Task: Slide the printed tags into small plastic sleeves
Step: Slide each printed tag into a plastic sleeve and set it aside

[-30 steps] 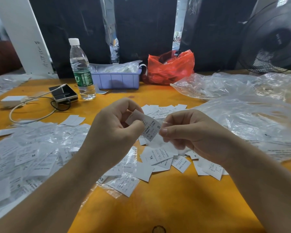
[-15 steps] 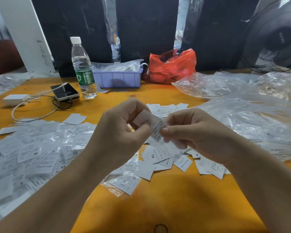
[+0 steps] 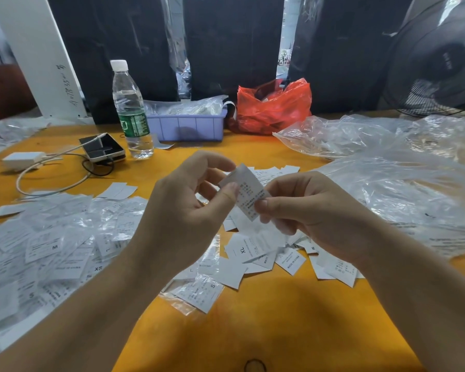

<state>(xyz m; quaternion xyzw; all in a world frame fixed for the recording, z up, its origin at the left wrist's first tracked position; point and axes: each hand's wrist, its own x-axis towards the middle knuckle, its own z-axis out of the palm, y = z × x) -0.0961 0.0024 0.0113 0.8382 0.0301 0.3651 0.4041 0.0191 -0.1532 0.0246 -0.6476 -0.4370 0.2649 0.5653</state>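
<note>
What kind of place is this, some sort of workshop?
Probably a small garment-labelling or packing workbench. Loose printed tags marked with sizes and "MADE IN CHINA" cover the orange table, sleeved ones pile up at the left, and clear plastic bags are heaped at the right.

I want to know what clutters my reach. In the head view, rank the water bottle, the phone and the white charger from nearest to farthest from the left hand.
From the left hand:
1. Water bottle, behind it, slightly left.
2. Phone, farther left.
3. White charger, near the left edge.
</note>
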